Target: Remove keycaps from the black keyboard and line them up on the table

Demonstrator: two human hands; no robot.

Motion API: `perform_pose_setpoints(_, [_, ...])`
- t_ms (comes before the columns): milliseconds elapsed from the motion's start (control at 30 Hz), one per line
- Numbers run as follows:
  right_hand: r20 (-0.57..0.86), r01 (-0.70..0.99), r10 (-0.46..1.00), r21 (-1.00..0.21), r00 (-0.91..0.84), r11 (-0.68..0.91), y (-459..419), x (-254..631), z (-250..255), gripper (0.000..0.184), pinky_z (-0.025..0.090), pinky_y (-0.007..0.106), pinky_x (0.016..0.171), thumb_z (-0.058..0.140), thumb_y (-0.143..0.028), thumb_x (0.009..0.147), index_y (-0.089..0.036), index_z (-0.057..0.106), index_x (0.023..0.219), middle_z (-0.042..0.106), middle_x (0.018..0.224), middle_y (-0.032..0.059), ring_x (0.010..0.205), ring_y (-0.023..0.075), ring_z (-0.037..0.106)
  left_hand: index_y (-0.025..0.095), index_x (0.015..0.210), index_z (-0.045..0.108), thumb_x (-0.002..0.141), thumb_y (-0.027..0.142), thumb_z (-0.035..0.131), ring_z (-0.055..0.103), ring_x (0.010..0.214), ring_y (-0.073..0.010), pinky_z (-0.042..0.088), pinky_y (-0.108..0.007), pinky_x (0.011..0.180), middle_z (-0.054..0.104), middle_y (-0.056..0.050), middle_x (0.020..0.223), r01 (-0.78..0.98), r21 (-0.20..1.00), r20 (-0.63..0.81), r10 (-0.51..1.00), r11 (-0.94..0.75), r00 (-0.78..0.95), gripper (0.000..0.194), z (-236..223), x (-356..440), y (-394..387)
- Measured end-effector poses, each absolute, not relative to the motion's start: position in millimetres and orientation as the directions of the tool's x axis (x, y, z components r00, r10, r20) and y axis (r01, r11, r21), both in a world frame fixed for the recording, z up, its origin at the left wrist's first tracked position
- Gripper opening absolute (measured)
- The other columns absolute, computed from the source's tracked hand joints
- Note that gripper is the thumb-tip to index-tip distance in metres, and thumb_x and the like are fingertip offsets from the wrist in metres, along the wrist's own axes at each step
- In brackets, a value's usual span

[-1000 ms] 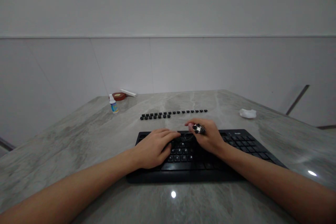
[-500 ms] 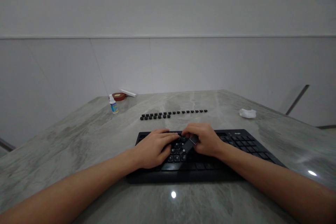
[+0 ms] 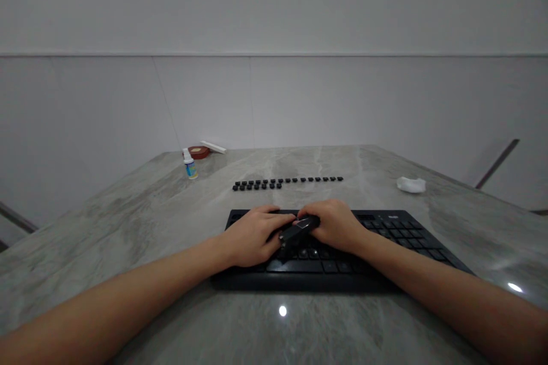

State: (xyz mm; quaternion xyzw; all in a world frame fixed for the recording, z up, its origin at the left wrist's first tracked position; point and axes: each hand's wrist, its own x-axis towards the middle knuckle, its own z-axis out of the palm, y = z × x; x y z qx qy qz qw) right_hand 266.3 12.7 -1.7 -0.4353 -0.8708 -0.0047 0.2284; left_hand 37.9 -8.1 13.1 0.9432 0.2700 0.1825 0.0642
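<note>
A black keyboard (image 3: 317,282) lies in front of me on the marbled table. Several round key sockets show on its middle part, where keycaps are off. My right hand (image 3: 336,223) is closed around a short, dark, flat-sided hand tool (image 3: 295,233), which slants down to the left over the keys. Its exact kind is unclear, and its lower end lies close to my left thumb. My left hand (image 3: 253,236) rests on the keyboard's left half with its fingers stretched out, fingertips near the right hand. Beyond the keyboard, several loose black keycaps (image 3: 303,179) stand in two rows.
At the back left are a small white spray bottle (image 3: 190,165), a reddish-brown case (image 3: 198,152) and a white strip-like object (image 3: 213,147). A crumpled white piece (image 3: 411,185) lies on the right side of the table (image 3: 141,205). A pale wall rises behind.
The tool in my right hand has swung left and lies flatter, its lower end now beside my left thumb. My left hand stays nearly in place. The whole view has shifted slightly.
</note>
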Motion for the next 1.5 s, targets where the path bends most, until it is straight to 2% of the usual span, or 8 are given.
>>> perform_pose_setpoints(300, [0.381,0.767,0.777,-0.219,-0.502,0.603,13,265,-1,0.022,0.043,0.027,0.063,0.056,-0.036,0.085,-0.024,0.074,0.088,0.074,0.079,0.0035,0.074,0.0201,0.069,0.014,0.132,0.047,0.087,0.019,0.046,0.054,0.118,-0.0266,0.044,-0.043,0.101,0.059,-0.013,0.126,0.526,0.233,0.328,0.575,-0.818,0.749,0.045,12,38,-9])
perform_pose_setpoints(467, [0.423,0.801,0.831,-0.316,-0.362,0.509,41,279,16,0.017,0.042,0.026,0.065,0.059,-0.027,0.079,-0.022,0.073,0.087,0.073,0.079,0.0037,0.073,0.0185,0.066,0.014,0.126,0.049,0.083,0.014,0.047,0.055,0.116,-0.0243,0.044,-0.042,0.101,0.061,-0.011,0.123,0.536,0.286,0.340,0.607,-0.794,0.718,0.043,12,40,-10])
perform_pose_setpoints(633, [0.330,0.822,0.860,-0.295,-0.390,0.486,106,277,23,0.025,0.032,0.025,0.053,0.060,-0.037,0.079,-0.017,0.069,0.067,0.060,0.056,0.0011,0.056,0.0142,0.052,0.013,0.127,0.050,0.085,0.016,0.047,0.053,0.119,-0.0242,0.043,-0.041,0.103,0.060,-0.011,0.125,0.550,0.265,0.335,0.610,-0.792,0.718,0.042,10,39,-10])
perform_pose_setpoints(767, [0.298,0.799,0.905,-0.438,-0.303,0.412,142,262,8,0.038,0.029,0.024,0.051,0.055,-0.045,0.083,-0.014,0.066,0.063,0.048,0.050,-0.0014,0.053,0.0119,0.044,0.015,0.128,0.050,0.086,0.018,0.047,0.052,0.120,-0.0240,0.043,-0.041,0.103,0.061,-0.010,0.125,0.562,0.265,0.331,0.621,-0.784,0.710,0.042,10,38,-10])
perform_pose_setpoints(833, [0.314,0.789,0.906,-0.460,-0.284,0.407,147,258,-1,0.040,0.029,0.024,0.052,0.054,-0.046,0.083,-0.013,0.066,0.063,0.047,0.050,-0.0015,0.053,0.0117,0.043,0.015,0.128,0.050,0.086,0.017,0.046,0.051,0.122,-0.0240,0.043,-0.041,0.104,0.061,-0.009,0.125,0.562,0.265,0.323,0.621,-0.784,0.714,0.042,11,38,-11])
perform_pose_setpoints(1067, [0.300,0.806,0.866,-0.333,-0.401,0.489,137,262,-11,0.026,0.032,0.023,0.056,0.057,-0.036,0.083,-0.016,0.073,0.078,0.064,0.063,0.0028,0.061,0.0137,0.054,0.013,0.127,0.051,0.086,0.018,0.046,0.051,0.121,-0.0238,0.041,-0.042,0.105,0.060,-0.010,0.125,0.573,0.256,0.305,0.628,-0.779,0.716,0.042,11,39,-10])
perform_pose_setpoints(1267, [0.267,0.838,0.860,-0.230,-0.435,0.495,138,256,-11,0.027,0.034,0.024,0.059,0.056,-0.040,0.085,-0.019,0.074,0.086,0.069,0.074,0.0051,0.068,0.0162,0.059,0.015,0.128,0.051,0.087,0.018,0.047,0.052,0.121,-0.0244,0.043,-0.043,0.104,0.060,-0.010,0.126,0.563,0.255,0.316,0.618,-0.786,0.720,0.042,10,38,-10])
perform_pose_setpoints(1500, [0.278,0.829,0.852,-0.232,-0.444,0.508,140,256,-13,0.027,0.038,0.024,0.061,0.057,-0.040,0.085,-0.020,0.074,0.089,0.071,0.077,0.0052,0.069,0.0163,0.060,0.015,0.127,0.052,0.087,0.017,0.046,0.051,0.122,-0.0248,0.042,-0.044,0.104,0.061,-0.011,0.125,0.565,0.265,0.310,0.624,-0.781,0.717,0.041,12,39,-11])
